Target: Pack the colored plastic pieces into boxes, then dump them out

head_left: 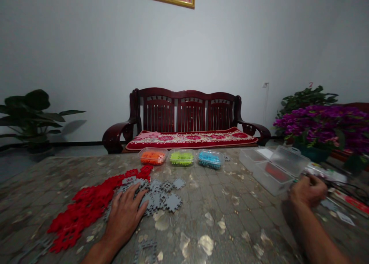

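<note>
My left hand (pixel 127 206) lies with fingers spread over a pile of grey interlocking plastic pieces (pixel 161 198) with notched edges. Left of it runs a heap of red interlocking pieces (pixel 92 198). My right hand (pixel 309 190) is at the right, beside a clear plastic box (pixel 273 179) whose lid stands open. Its fingers are curled closed, and whatever may be inside them is hidden. Something red shows in that box. A lone grey square frame piece (pixel 145 250) lies near the front edge of the view.
Clear tubs of orange pieces (pixel 152 157), green pieces (pixel 181 158) and blue pieces (pixel 210 159) line the table's far side. Purple flowers (pixel 319 122) in a pot stand at the right, near dark cables and a red-and-white box (pixel 351 202). A wooden bench (pixel 190 114) stands beyond.
</note>
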The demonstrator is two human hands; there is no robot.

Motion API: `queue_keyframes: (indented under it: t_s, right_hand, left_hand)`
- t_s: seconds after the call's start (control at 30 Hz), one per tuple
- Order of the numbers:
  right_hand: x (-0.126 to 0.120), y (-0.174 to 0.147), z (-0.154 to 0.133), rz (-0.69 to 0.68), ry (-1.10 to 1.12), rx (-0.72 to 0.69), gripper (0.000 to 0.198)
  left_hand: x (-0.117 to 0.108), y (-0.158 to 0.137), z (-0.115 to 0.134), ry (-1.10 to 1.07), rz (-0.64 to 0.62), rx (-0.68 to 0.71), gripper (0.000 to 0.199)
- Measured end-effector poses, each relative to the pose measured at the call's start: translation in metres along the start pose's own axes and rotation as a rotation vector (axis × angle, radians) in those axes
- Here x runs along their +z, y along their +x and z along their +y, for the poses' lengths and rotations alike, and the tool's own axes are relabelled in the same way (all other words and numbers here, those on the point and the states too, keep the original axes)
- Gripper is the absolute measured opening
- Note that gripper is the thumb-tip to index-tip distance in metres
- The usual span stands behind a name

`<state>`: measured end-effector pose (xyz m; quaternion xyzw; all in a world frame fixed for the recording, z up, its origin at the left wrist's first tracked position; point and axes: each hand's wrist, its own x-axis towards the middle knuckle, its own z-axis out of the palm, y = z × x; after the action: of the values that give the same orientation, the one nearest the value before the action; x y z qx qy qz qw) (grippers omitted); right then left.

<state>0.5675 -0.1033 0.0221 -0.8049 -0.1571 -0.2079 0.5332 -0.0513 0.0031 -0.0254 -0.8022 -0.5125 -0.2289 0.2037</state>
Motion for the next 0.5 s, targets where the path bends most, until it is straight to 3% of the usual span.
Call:
queue_keyframes:
  t_s: [0.03,0.07,0.17,0.23,0.33,0.5]
  right_hand:
    - [0.001,-0.011,-0.009,0.086,0.036,-0.004,0.049]
    - [0.004,-0.023,-0.019,0.008,0.089,-0.101,0.045]
    - [0.032,-0.063,-0.049,-0.395,0.197,-0.430,0.036]
    - [0.058,-0.085,-0.062,-0.562,0.192,-0.558,0.037]
    - [0.098,-0.102,-0.071,-0.657,0.054,-0.649,0.046]
    - [0.148,-0.100,-0.068,-0.737,-0.224,-0.697,0.057]
  left_hand:
    - [0.000,0.000,0.001,-0.012,-0.005,0.005,0.036]
    - [0.000,0.001,0.002,-0.025,-0.010,0.009,0.036]
    - [-0.001,0.002,0.005,-0.060,-0.015,0.011,0.036]
    - [-0.003,0.003,0.006,-0.077,-0.015,0.009,0.035]
    - [-0.007,0.003,0.007,-0.092,-0.032,0.011,0.033]
    - [-0.014,0.005,0.008,-0.144,-0.066,0.040,0.031]
